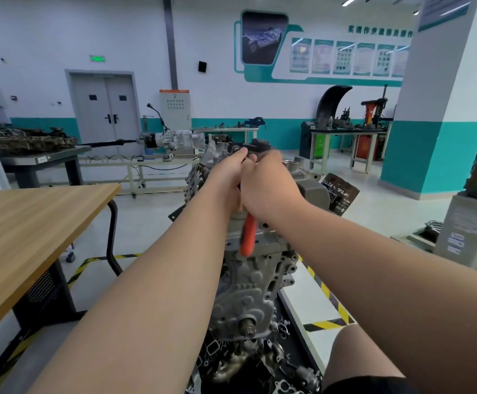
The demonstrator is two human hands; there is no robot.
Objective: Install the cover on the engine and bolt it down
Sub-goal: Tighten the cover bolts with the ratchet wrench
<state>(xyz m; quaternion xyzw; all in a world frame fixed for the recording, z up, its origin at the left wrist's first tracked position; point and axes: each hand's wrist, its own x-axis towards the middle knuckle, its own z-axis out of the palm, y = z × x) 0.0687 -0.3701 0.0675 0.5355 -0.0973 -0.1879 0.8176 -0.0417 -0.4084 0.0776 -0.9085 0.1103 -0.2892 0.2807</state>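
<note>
Two hands meet at the top of one engine (253, 280). One orange-handled wrench (248, 236) is present. The right hand (270, 189) grips its handle, the orange end projecting below the palm. The left hand (227, 173) has its fingers curled just beside the right; whether it grips anything cannot be told. The engine is grey ribbed cast metal with many bolt bosses and one shaft stub low on its near face. One dark cover (260, 144) sits on the far top end, largely hidden behind the hands. One wooden table (32, 223) stands at the left.
</note>
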